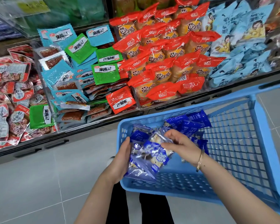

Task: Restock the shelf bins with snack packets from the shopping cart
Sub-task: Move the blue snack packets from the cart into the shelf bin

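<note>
Left hand grips a bundle of blue snack packets, fingers curled under it. Right hand fingers pinch the top packet. Both are inside the blue cart, with loose packets behind. Beyond, shelf bins hold red, green and light-blue packs.

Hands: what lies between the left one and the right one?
Some dark blue snack packets, held by the left hand and right hand; head view.

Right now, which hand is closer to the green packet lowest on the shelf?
Left. Both hands hold blue packets: the left hand at the cart rim, down-right of the green packet; the right hand farther right, over the cart.
</note>
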